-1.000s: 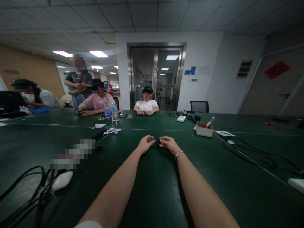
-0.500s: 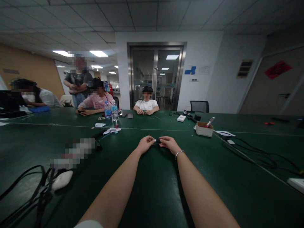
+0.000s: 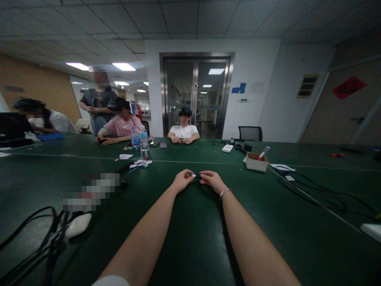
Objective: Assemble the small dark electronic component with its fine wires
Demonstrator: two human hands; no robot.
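Just above the green table (image 3: 196, 230), both hands meet around a small black object with a silvery end (image 3: 196, 176). My left hand (image 3: 182, 181) pinches the silvery end between thumb and fingers. From the other side, my right hand (image 3: 212, 181) grips the black part; a bracelet (image 3: 225, 192) is on that wrist. The object is too small to name, and the fingertips partly hide it.
Right of the hands stands a small box (image 3: 256, 163) with a brush-like item; cables (image 3: 321, 194) lie beyond it. Cables and a white mouse-like object (image 3: 78, 225) lie at the left. Two bottles (image 3: 144, 139) stand farther back. Several people are across the table.
My hands and the small object have hardly moved. The standing person at the back left has brought their hands lower and together.
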